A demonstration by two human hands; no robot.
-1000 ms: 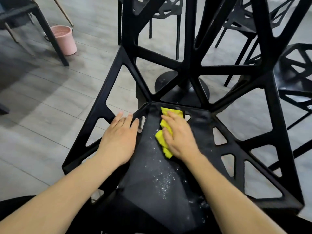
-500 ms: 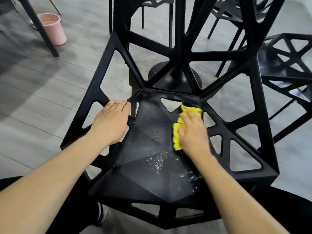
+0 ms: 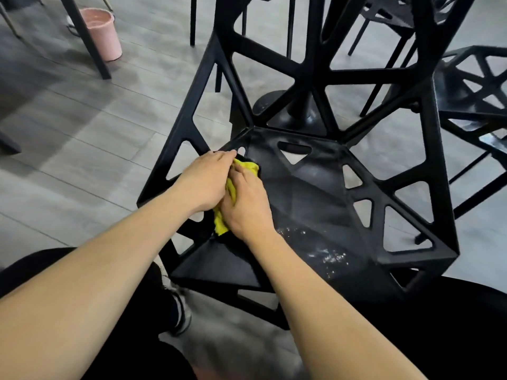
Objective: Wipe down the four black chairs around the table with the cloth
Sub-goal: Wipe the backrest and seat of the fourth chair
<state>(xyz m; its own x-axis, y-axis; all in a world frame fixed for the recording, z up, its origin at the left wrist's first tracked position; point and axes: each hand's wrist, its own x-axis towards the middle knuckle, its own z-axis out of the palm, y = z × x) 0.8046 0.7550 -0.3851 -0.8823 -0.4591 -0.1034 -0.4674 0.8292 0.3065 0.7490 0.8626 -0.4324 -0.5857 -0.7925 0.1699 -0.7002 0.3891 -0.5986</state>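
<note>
A black chair point(image 3: 315, 204) with triangular cut-outs stands right in front of me, its backrest point(image 3: 310, 64) rising at the top. White specks point(image 3: 326, 256) lie on the seat's near right part. My right hand point(image 3: 247, 207) presses a yellow cloth point(image 3: 249, 167) flat onto the left side of the seat. My left hand point(image 3: 205, 182) lies on the chair's left frame, touching the cloth and my right hand; I cannot tell whether it grips the cloth. A second black chair point(image 3: 472, 86) stands to the right and a third point(image 3: 384, 15) at the back.
The table's round black pedestal base point(image 3: 277, 105) sits behind the backrest. A pink bucket point(image 3: 103, 31) stands on the grey floor at top left beside a dark furniture leg point(image 3: 85, 37). My shoe point(image 3: 178, 311) is under the chair's front edge.
My right hand slid the cloth from the back right of the seat across to its left side, up against my left hand. The left hand stayed on the left frame.
</note>
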